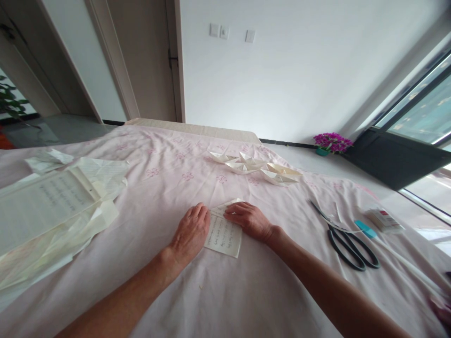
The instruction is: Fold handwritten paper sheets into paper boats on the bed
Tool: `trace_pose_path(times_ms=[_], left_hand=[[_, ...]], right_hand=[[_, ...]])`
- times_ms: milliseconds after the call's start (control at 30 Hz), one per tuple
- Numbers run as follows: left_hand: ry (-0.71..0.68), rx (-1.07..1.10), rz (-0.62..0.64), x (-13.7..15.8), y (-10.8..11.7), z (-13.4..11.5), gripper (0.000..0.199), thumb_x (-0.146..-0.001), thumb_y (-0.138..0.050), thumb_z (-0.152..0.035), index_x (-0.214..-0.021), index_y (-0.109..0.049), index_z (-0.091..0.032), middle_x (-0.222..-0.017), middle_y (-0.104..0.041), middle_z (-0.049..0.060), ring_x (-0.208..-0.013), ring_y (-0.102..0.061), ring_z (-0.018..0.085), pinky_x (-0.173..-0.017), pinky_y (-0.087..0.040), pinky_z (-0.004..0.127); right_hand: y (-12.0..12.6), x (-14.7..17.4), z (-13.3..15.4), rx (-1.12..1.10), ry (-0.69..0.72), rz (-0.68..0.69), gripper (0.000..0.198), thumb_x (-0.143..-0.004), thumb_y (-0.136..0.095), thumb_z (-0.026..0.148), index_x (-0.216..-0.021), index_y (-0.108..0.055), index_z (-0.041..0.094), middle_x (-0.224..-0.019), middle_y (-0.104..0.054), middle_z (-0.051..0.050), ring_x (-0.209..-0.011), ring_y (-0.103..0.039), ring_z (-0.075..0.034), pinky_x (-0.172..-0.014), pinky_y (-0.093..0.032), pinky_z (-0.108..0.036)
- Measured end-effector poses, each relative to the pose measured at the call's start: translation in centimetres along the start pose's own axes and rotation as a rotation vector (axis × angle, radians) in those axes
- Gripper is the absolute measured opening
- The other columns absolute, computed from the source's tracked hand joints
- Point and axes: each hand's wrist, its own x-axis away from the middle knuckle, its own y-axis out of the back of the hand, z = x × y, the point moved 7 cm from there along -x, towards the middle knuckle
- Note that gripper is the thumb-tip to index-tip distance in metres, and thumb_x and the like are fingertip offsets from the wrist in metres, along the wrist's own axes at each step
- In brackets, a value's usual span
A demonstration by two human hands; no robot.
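A sheet of handwritten paper (pixel 225 239), folded at its far end into slanted edges, lies on the pink flowered cloth in front of me. My left hand (pixel 192 230) has its fingers curled closed at the paper's left edge. From the other side, my right hand (pixel 251 221) grips the paper near its upper right fold, fingers bent and pressed together. The fingertips of both hands are partly hidden. Beyond the hands stand several folded paper boats (pixel 246 164), grouped close together on the cloth.
At left lies a pile of crumpled papers with a written pad (pixel 52 202) on top. Black-handled scissors (pixel 347 239) rest at right, beside a blue-tipped white strip (pixel 365 229) and a small white box (pixel 384 219). Purple flowers (pixel 333 142) stand on the floor beyond.
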Motion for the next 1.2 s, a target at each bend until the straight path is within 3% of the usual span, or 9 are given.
trace_pose_path(times_ms=[167, 300, 433, 667, 800, 1033, 1200], left_hand=[[-0.002, -0.018, 0.010, -0.2, -0.6, -0.3, 0.033, -0.086, -0.042, -0.008, -0.115, -0.058, -0.010, -0.113, -0.058, 0.015, -0.112, -0.049, 0.027, -0.093, -0.043, 0.039], [-0.127, 0.065, -0.055, -0.2, -1.4, -1.1, 0.040, -0.087, -0.039, -0.007, -0.124, -0.053, -0.013, -0.133, -0.052, 0.013, -0.127, -0.043, 0.023, -0.104, -0.038, 0.038], [-0.208, 0.121, -0.072, -0.1, -2.3, -1.5, 0.045, -0.086, -0.037, -0.003, -0.128, -0.051, -0.013, -0.134, -0.053, 0.012, -0.125, -0.048, 0.020, -0.105, -0.039, 0.035], [-0.168, 0.181, -0.101, -0.2, -2.0, -1.3, 0.042, -0.087, -0.040, -0.005, -0.125, -0.054, -0.017, -0.130, -0.057, 0.011, -0.121, -0.052, 0.020, -0.101, -0.044, 0.035], [-0.156, 0.223, -0.043, -0.2, -2.1, -1.2, 0.044, -0.088, -0.038, -0.005, -0.127, -0.053, -0.017, -0.133, -0.055, 0.011, -0.123, -0.050, 0.022, -0.104, -0.039, 0.038], [-0.110, 0.234, 0.012, -0.2, -1.3, -0.9, 0.047, -0.088, -0.037, -0.004, -0.127, -0.054, -0.024, -0.135, -0.054, 0.007, -0.122, -0.051, 0.022, -0.102, -0.040, 0.043], [-0.100, 0.249, -0.024, -0.1, -1.3, -0.9, 0.045, -0.088, -0.038, -0.006, -0.125, -0.056, -0.024, -0.133, -0.056, 0.008, -0.122, -0.051, 0.022, -0.099, -0.041, 0.042]], right_hand=[[0.0, 0.2, 0.3, 0.029, -0.011, 0.025, 0.024, -0.094, -0.047, 0.022, -0.111, -0.063, 0.020, -0.108, -0.066, -0.008, -0.099, -0.059, -0.019, -0.087, -0.048, -0.034], [-0.1, 0.3, 0.5, 0.033, -0.044, 0.067, 0.024, -0.094, -0.046, 0.022, -0.112, -0.063, 0.020, -0.109, -0.065, -0.008, -0.100, -0.057, -0.019, -0.088, -0.046, -0.033], [-0.1, 0.3, 0.7, -0.009, -0.125, 0.125, 0.026, -0.091, -0.049, 0.015, -0.112, -0.063, 0.021, -0.109, -0.063, -0.006, -0.100, -0.056, -0.018, -0.088, -0.045, -0.032], [-0.1, -1.5, 0.6, 0.073, -0.445, 0.222, 0.038, -0.083, -0.044, 0.002, -0.114, -0.058, 0.020, -0.097, -0.058, -0.007, -0.090, -0.050, -0.019, -0.076, -0.043, -0.029], [-0.6, -2.0, 0.8, 0.182, -0.482, 0.290, 0.030, -0.084, -0.046, 0.006, -0.107, -0.058, 0.021, -0.101, -0.055, -0.009, -0.092, -0.048, -0.022, -0.077, -0.041, -0.032], [-0.7, 0.9, -2.1, 0.334, -0.607, 0.308, 0.033, -0.089, -0.044, 0.012, -0.121, -0.050, 0.020, -0.105, -0.055, -0.012, -0.094, -0.049, -0.024, -0.076, -0.039, -0.035], [1.5, 1.6, -3.9, 0.363, -0.702, 0.318, 0.034, -0.086, -0.044, 0.006, -0.113, -0.058, 0.020, -0.106, -0.057, -0.013, -0.097, -0.049, -0.026, -0.077, -0.037, -0.037]])
